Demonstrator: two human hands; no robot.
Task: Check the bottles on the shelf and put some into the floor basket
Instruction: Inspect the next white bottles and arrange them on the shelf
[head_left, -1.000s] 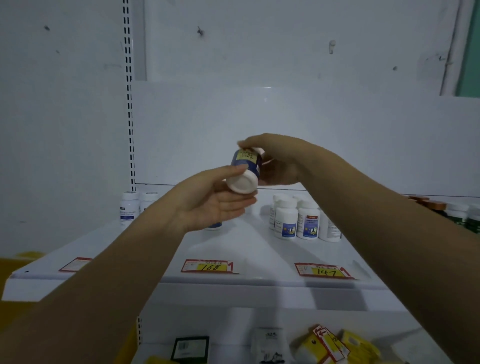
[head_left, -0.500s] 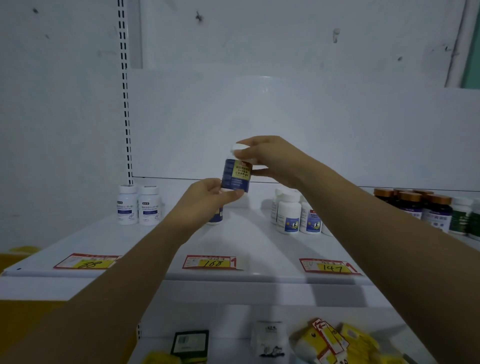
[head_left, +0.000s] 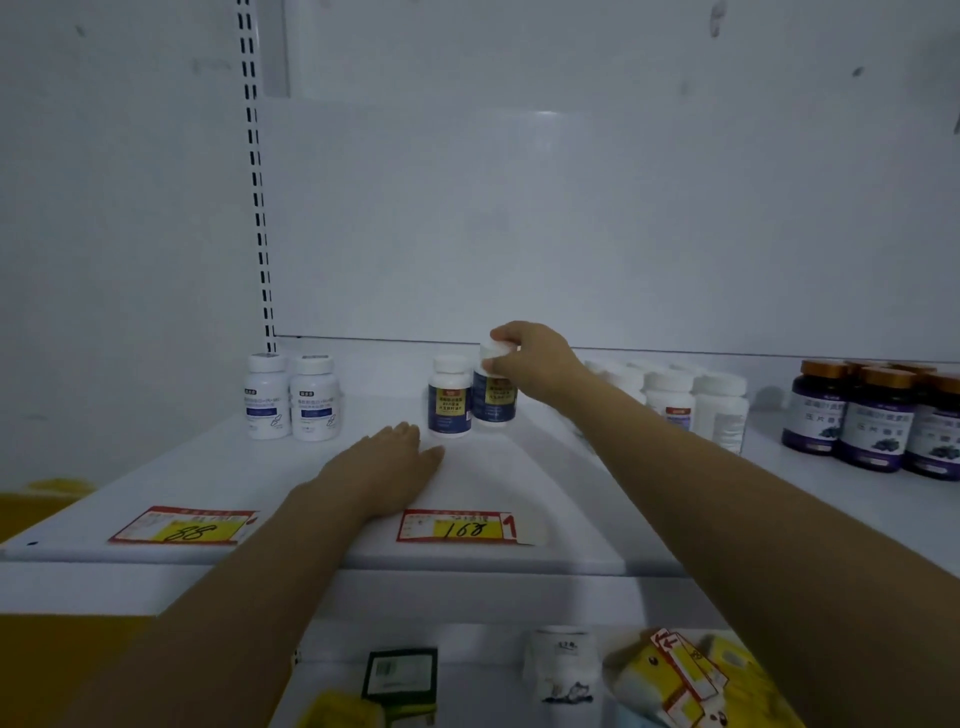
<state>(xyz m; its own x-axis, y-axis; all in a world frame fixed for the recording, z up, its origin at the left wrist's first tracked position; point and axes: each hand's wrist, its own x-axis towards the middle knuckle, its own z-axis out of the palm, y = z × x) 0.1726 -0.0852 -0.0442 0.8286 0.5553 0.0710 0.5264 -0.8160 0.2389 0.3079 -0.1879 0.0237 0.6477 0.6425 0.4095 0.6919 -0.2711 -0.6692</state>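
Note:
My right hand (head_left: 535, 358) grips the white cap of a blue-labelled bottle (head_left: 493, 400), which stands upright on the white shelf (head_left: 519, 467). A matching blue-labelled bottle (head_left: 449, 395) stands just left of it, touching or nearly so. My left hand (head_left: 389, 467) rests flat on the shelf in front of these bottles, fingers straight, holding nothing. The floor basket is out of view.
Two white bottles (head_left: 291, 397) stand at the shelf's left. Several white bottles (head_left: 691, 400) and purple-labelled, brown-capped bottles (head_left: 878, 415) stand to the right. Price tags reading 88 (head_left: 182, 526) and 168 (head_left: 457, 527) lie at the front edge. A lower shelf holds packets (head_left: 670, 675).
My right hand has lowered the blue-labelled bottle from mid-air onto the shelf beside its twin. My left hand let go of it and dropped flat onto the shelf.

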